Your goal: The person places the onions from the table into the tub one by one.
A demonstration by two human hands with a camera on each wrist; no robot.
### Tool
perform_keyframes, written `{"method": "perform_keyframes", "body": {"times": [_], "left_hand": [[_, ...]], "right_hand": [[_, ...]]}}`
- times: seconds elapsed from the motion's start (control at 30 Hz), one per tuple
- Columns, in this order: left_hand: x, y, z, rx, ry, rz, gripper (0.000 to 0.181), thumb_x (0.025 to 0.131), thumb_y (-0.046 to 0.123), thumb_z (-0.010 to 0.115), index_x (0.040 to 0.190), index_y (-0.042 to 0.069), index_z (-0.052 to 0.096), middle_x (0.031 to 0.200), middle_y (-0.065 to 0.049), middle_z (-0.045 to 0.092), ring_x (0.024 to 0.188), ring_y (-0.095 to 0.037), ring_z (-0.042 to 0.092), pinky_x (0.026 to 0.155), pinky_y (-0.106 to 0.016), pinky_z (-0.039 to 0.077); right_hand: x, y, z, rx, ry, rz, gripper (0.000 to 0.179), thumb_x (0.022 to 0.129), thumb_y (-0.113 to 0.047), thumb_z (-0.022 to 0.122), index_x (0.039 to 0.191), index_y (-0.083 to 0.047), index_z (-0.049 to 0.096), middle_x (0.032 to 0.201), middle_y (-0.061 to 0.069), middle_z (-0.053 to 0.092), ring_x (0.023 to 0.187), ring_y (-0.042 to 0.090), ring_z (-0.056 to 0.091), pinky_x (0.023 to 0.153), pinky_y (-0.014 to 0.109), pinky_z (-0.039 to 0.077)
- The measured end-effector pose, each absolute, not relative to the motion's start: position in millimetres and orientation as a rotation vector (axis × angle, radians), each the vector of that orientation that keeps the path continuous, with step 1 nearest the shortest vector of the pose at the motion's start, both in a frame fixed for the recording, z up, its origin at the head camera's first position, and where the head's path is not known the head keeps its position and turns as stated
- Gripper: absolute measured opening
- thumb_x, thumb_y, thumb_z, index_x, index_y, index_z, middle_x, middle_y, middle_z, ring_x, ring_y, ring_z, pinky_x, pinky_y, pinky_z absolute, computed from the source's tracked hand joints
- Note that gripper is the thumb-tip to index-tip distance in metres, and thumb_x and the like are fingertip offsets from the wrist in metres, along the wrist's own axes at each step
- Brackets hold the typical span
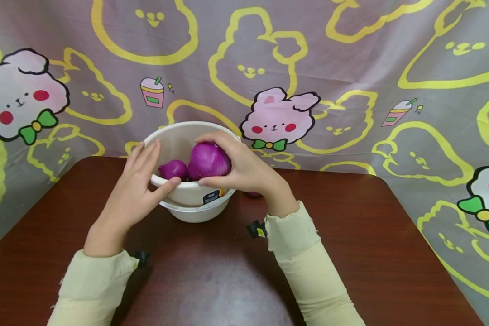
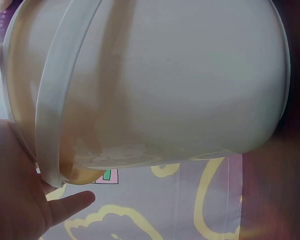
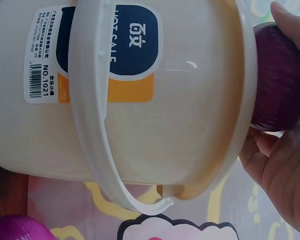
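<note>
A white plastic bucket (image 1: 193, 194) stands on the table, with its handle (image 3: 92, 75) hanging down across the labelled side. My left hand (image 1: 136, 190) holds its left rim, the thumb over the near edge and the fingers spread along the side. With my right hand (image 1: 242, 167) I grip a large red onion (image 1: 209, 160) from the right, at the bucket's near right rim. Beside it, a smaller red onion (image 1: 173, 170) shows inside the bucket. The right wrist view has the held onion (image 3: 280, 77) just past the rim, between thumb and fingers.
Another red onion (image 3: 20, 230) lies on the table outside the bucket, mostly hidden behind my right wrist in the head view. The dark brown table (image 1: 342, 235) reaches back to a patterned curtain (image 1: 346, 59) close behind the bucket.
</note>
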State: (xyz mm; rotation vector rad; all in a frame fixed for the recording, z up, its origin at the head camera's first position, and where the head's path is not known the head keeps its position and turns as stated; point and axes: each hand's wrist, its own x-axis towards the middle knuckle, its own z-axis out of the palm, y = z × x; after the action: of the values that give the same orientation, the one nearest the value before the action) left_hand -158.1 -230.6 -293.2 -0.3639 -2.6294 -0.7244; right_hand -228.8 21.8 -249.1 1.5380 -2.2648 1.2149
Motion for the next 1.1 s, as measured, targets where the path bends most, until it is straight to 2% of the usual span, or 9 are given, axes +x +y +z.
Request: {"method": "perform_keyframes", "body": {"times": [0.53, 0.77, 0.93, 1.1], "left_hand": [[-159, -231, -290, -0.367, -2.638, -0.721, 0.091, 0.092, 0.058, 0.059, 0.159, 0.008, 0.021, 0.166, -0.011, 0.023, 0.155, -0.036, 0.007, 0.118, -0.066, 0.020], [-157, -233, -292, -0.367, -2.640, -0.716, 0.091, 0.093, 0.058, 0.057, 0.159, 0.008, 0.019, 0.165, -0.014, 0.022, 0.154, -0.038, 0.006, 0.113, -0.072, 0.023], [-157, -233, -293, -0.372, -2.636, -0.723, 0.091, 0.093, 0.058, 0.057, 0.159, 0.007, 0.020, 0.165, -0.014, 0.022, 0.154, -0.038, 0.007, 0.113, -0.072, 0.022], [-157, -231, -293, -0.375, -2.633, -0.727, 0.091, 0.093, 0.058, 0.057, 0.159, 0.007, 0.019, 0.166, -0.013, 0.022, 0.154, -0.038, 0.006, 0.114, -0.071, 0.021]], "right_hand": [[-236, 5, -250, 1.568, -2.326, 1.213, 0.074, 0.075, -0.023, 0.088, 0.136, -0.007, 0.050, 0.133, 0.005, 0.055, 0.123, 0.014, 0.051, 0.104, 0.025, 0.046], [-234, 3, -251, 1.579, -2.346, 1.194, 0.074, 0.077, -0.025, 0.087, 0.137, -0.007, 0.049, 0.135, 0.005, 0.054, 0.123, 0.014, 0.051, 0.104, 0.024, 0.046], [-233, 4, -253, 1.551, -2.398, 1.182, 0.074, 0.079, -0.029, 0.085, 0.140, -0.010, 0.047, 0.138, 0.003, 0.052, 0.123, 0.013, 0.050, 0.103, 0.026, 0.047], [-232, 6, -253, 1.531, -2.451, 1.147, 0.076, 0.082, -0.031, 0.082, 0.145, -0.012, 0.044, 0.143, 0.002, 0.050, 0.129, 0.015, 0.049, 0.109, 0.029, 0.044]]}}
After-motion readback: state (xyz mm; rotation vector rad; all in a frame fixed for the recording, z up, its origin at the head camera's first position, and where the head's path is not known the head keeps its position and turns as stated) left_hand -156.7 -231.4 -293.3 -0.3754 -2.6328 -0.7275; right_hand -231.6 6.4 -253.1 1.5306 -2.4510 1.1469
